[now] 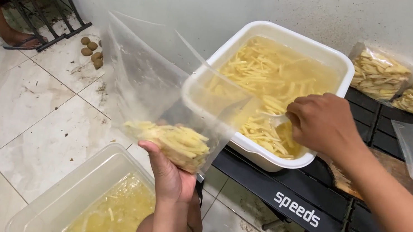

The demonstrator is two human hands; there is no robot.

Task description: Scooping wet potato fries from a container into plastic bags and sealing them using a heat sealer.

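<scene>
Left grip (169, 174) clamped under one bag (164, 97); right (324, 122) closed amid fries (265, 70); two filled bags (378, 73).

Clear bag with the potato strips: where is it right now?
In the head view, left of centre: the clear bag rests on the left hand, just left of the white tub, above the floor bin.

Clear plastic bag (165, 92), mouth open and upright, bottom filled with pale yellow potato sticks (171, 141), cupped from below. White rectangular tub (256, 40) on the black table holds more sticks soaking in cloudy water.
</scene>
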